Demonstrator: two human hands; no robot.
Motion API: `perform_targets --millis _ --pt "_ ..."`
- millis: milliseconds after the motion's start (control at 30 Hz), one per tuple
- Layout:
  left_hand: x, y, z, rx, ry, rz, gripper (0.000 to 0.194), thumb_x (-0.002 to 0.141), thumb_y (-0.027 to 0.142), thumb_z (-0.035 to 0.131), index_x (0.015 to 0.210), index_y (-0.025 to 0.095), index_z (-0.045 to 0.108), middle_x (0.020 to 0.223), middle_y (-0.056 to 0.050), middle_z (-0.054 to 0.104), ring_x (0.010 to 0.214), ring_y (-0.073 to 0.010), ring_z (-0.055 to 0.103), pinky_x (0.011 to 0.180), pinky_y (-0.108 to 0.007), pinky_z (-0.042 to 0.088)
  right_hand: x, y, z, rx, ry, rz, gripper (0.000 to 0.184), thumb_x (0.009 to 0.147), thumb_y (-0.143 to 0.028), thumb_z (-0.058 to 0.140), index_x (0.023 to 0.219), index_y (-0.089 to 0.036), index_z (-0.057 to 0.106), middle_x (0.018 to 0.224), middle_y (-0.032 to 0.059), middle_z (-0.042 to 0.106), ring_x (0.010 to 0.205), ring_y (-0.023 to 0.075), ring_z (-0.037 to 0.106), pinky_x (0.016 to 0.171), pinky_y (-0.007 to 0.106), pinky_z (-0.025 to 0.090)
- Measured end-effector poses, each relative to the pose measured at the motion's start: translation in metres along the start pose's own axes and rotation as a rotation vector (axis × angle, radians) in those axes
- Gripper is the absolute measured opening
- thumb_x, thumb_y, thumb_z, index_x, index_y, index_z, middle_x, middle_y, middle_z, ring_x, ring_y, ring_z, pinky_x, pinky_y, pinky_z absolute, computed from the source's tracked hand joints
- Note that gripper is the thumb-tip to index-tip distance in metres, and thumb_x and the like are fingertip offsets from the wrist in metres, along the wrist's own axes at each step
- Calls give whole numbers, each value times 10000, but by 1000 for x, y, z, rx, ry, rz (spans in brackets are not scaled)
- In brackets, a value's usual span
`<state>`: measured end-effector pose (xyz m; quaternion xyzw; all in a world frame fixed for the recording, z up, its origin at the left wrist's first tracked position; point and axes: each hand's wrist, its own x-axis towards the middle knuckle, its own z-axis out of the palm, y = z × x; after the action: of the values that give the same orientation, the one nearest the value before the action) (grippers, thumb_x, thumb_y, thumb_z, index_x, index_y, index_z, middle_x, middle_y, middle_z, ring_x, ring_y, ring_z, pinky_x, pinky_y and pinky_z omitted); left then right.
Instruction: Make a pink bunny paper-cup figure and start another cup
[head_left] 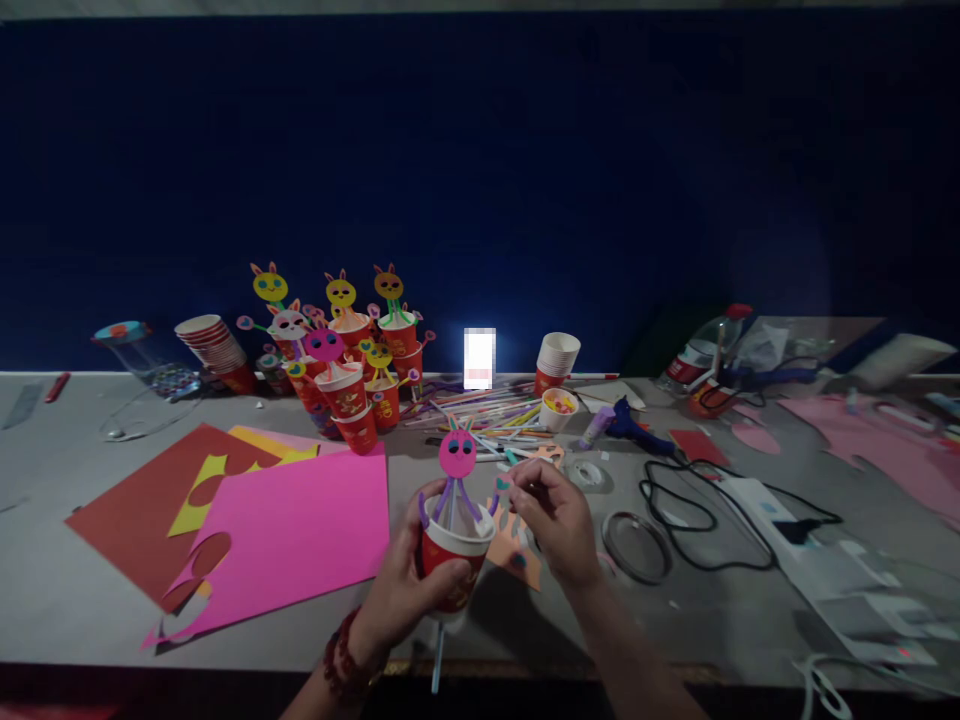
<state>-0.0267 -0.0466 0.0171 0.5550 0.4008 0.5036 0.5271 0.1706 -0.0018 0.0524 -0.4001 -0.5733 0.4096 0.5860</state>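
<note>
My left hand [415,572] is wrapped round a red paper cup [454,556] with a white rim, held above the table's front edge. Out of the cup rises a pink paper bunny head [457,453] with purple pipe-cleaner arms [460,496]. A pale stick [438,655] pokes down through the cup's bottom. Beside the cup, the fingertips of my right hand [551,515] pinch a small pink paper piece with a teal heart [503,482], close to the tip of one purple arm. Below lies an orange paper sheet [517,550] with cut-outs.
Finished cup puppets [349,385] stand at the back left. Pink foam sheets [300,530] cover the left side. Pens and sticks [495,410], a blue glue gun [637,428], tape rolls [636,547], black cable [705,565] and a power strip [787,560] lie right of centre.
</note>
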Motion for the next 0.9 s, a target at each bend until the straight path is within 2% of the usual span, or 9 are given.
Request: perform_targets --millis 333,533,900 --pt "-1 1 3 -45 36 -40 767 744 403 769 1411 216 439 1407 -127 528 1288 -342 499 1075 -433 418 0 -8 0 -107 -10 -107 108 828 -194 582 723 -197 555 714 -12 552 599 118 516 558 222 439" --pt "1 2 3 -124 11 -69 815 739 428 768 1437 208 408 1375 -141 555 1259 -353 526 1055 -443 434 1 -8 -2 -110 -29 -92 114 850 -209 574 738 -198 560 724 -7 564 590 121 538 562 232 457" --pt "1 3 3 -119 6 -73 795 744 427 765 1432 224 421 1399 -127 540 1288 -345 503 1075 -436 414 -2 -4 -2 -97 -44 -40 115 861 -257 610 765 -202 578 722 -7 561 607 131 547 580 243 464"
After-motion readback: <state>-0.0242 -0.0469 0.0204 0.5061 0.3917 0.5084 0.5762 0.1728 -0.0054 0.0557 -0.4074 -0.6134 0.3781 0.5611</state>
